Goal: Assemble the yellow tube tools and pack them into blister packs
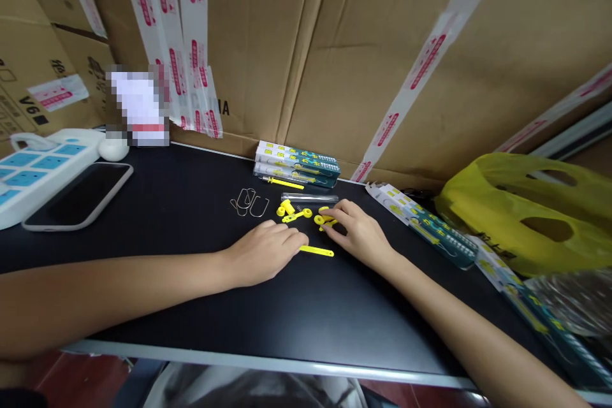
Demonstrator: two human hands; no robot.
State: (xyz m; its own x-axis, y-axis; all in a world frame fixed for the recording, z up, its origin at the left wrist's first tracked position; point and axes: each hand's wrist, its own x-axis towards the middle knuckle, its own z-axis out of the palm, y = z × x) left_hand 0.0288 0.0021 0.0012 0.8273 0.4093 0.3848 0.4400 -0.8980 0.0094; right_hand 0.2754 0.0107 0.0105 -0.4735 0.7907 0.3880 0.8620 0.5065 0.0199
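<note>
Closest to my cam, the bare left forearm (119,293) comes in from the L edge over a matte black tabletop (382,319) w/ a silvery front rim. Going L to R: a white plastic power strip w/ blue socket panels (71,150), and just beside it a dark-screened phone in a pale case (79,197). Behind them, a small round white object (113,149) nr a pixelated white item (138,102); can't read any detail there. Next, a loose cluster of bent silvery wire hooks (247,203).

I've got the left hand (268,252) palm-down, fingers curled, gripping a narrow flat yellow plastic strip (320,251) by its L end; the R end, w/ small hole, sticks out free. Behind it sit small yellow plastic pcs (287,207), w/ a clear plastic tube (310,198) further back, then stacked white-and-teal printed boxes (296,166) nr a big brown cardboard carton (382,44).

My right hand (361,233) has thumb and fingers bent around a second group of yellow plastic bits (319,220); can't tell if any's actually gripped. Far R: a long white-and-green printed box (425,224), another like it nearer me, plus a translucent yellow plastic bag (478,188) behind.
</note>
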